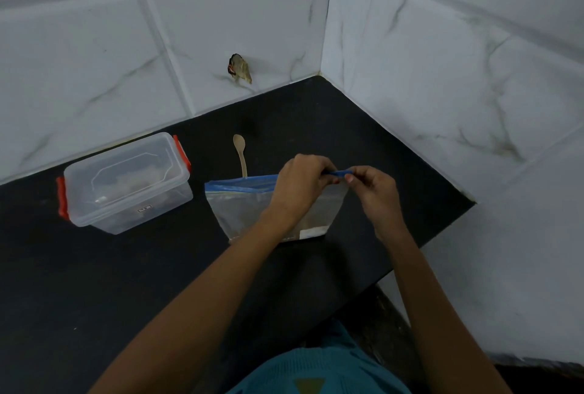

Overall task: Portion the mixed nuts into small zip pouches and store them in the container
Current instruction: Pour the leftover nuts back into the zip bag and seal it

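Two pinches, left hand (pixel 301 174) and right hand (pixel 371 186), on blue strip (pixel 241 180) of zip bag (pixel 240 210); part evenly, keeping bag upright.

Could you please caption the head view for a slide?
Left hand and right hand pinch the blue zip strip of a clear bag beside the lidded container.

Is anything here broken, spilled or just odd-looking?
Yes. The white marbled wall tile behind the pale wooden spoon has a ragged hole with something brownish showing inside; it looks broken. No spill shows on the black countertop.
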`<state>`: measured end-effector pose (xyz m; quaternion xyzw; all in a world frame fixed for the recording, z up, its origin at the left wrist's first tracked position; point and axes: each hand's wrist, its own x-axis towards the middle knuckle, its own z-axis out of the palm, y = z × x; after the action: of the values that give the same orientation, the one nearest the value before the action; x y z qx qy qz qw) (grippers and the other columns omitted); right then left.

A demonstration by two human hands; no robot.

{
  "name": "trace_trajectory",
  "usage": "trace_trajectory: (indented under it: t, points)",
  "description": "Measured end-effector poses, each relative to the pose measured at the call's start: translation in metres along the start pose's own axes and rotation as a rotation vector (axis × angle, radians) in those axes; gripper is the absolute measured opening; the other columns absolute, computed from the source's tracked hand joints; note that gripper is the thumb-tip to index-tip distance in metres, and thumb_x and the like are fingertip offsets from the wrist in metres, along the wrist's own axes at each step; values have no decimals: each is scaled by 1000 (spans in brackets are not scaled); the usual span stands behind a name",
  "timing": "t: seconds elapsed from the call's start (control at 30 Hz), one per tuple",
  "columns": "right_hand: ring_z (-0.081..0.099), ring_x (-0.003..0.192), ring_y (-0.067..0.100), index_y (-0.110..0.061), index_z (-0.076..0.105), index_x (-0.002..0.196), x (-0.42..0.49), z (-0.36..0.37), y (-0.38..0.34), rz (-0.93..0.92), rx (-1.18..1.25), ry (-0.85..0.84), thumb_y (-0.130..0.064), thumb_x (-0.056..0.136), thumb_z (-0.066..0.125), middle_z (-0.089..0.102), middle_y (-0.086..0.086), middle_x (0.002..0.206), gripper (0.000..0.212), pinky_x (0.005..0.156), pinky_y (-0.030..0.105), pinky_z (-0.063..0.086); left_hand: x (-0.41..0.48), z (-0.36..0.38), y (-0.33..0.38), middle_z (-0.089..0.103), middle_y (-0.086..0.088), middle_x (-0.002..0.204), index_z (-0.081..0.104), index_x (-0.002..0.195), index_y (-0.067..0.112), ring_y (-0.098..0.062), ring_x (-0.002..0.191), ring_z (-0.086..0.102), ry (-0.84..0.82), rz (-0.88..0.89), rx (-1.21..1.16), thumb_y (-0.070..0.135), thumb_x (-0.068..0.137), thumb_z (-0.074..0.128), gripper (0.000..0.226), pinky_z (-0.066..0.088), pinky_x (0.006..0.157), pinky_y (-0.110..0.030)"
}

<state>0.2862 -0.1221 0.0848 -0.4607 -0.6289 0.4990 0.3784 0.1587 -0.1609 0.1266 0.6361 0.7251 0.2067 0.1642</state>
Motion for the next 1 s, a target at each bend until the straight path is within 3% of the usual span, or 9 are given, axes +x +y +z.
trace_trajectory:
  t: [0.2, 0.33, 0.47, 0.53, 0.6, 0.7, 0.8, 0.9, 1.0]
  points:
    - [53, 78, 2, -6, 57, 104, 3, 8, 6, -15, -48, 100, -8, 93, 48, 52, -11, 85, 14, 64, 5, 46, -6, -12, -4, 59, -2, 125, 50, 131, 20, -18, 112, 56, -54, -7, 148, 23, 92, 54, 39, 42, 92, -30]
    - [55, 81, 1, -5, 56, 106, 2, 3, 6, -4, -25, 40, -5, 92, 47, 53, -10, 88, 16, 65, 6, 47, -12, -14, -12, 63, 0, 109, 62, 112, 18, -13, 96, 59, -3, -71, 105, 25, 92, 55, 23, 42, 75, -23]
    - [57, 94, 4, -15, 55, 111, 1, -5, 2, 4, 157, -64, 0, 90, 47, 58, -9, 99, 27, 75, 13, 51, -10, -14, -11, 64, 0, 101, 66, 100, 15, -9, 86, 56, 18, -100, 9, 21, 88, 60, 14, 44, 74, -23]
    - [57, 96, 3, -24, 53, 111, 3, -6, 1, 8, 83, -129, -4, 87, 55, 57, -12, 101, 31, 77, 16, 51, -8, -13, -10, 63, -1, 101, 66, 99, 15, -9, 87, 57, -3, -100, -10, 19, 87, 61, 13, 46, 76, -24]
    - [58, 90, 2, -22, 56, 106, 4, -4, 2, 27, -25, -150, -8, 84, 61, 58, -12, 95, 26, 72, 14, 50, -8, -13, -10, 63, -1, 102, 66, 100, 15, -11, 91, 58, 2, -91, -7, 19, 88, 60, 14, 46, 77, -24]
    - [58, 81, 1, -12, 59, 98, 5, -1, 6, -31, -100, -64, -6, 83, 63, 58, -10, 86, 17, 68, 12, 48, -9, -13, -10, 63, -2, 107, 64, 107, 14, -12, 97, 57, -42, -70, -28, 20, 88, 59, 20, 45, 82, -25]
    - [56, 78, 0, -15, 59, 86, 6, 2, 6, -100, -113, -19, 0, 81, 63, 57, -11, 83, 17, 69, 9, 47, -11, -16, -11, 63, -4, 115, 62, 116, 13, -16, 105, 57, -77, -55, -45, 20, 86, 62, 31, 46, 92, -29]
    - [57, 80, -1, -13, 59, 89, 7, 4, 6, -95, -98, -16, 1, 81, 61, 57, -11, 86, 16, 68, 7, 47, -13, -20, -14, 57, -5, 126, 55, 126, 13, -17, 114, 55, -87, -69, -39, 18, 84, 65, 43, 44, 100, -34]
    - [57, 84, 2, -14, 58, 97, 8, 1, 7, -5, -55, -48, -3, 84, 60, 57, -8, 90, 17, 66, 13, 49, -14, -25, -20, 60, -5, 120, 60, 119, 12, -15, 108, 57, -54, -78, -20, 20, 86, 62, 33, 47, 95, -31]
